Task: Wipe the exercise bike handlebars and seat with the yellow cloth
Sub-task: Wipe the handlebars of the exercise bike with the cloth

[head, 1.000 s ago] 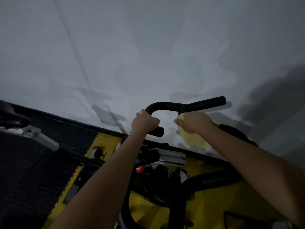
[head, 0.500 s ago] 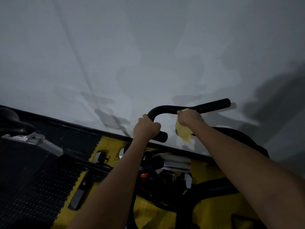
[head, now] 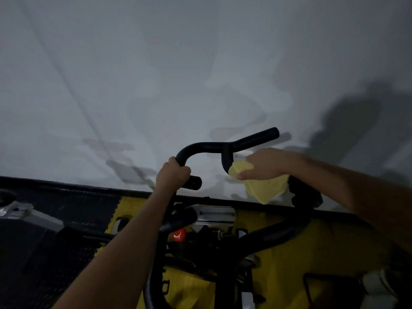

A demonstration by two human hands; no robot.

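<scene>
The black handlebar (head: 207, 146) of the exercise bike curves across the middle of the head view, with one grip pointing up to the right. My left hand (head: 171, 176) is closed around the near left grip. My right hand (head: 265, 162) holds the yellow cloth (head: 263, 186) and presses it against the lower part of the centre bar, right of the fork in the bars. Part of the cloth hangs below my fingers. The seat is not in view.
A pale wall (head: 200, 63) fills the upper view close behind the bars. Below lie the bike frame (head: 267, 237) with a red knob (head: 179, 235), a metal slider (head: 214, 216), and yellow-and-black floor mats (head: 289, 275). Another black machine (head: 22, 219) stands at left.
My right hand slid with the cloth from the top crossbar down and to the right, onto the lower centre bar. My left hand kept its grip.
</scene>
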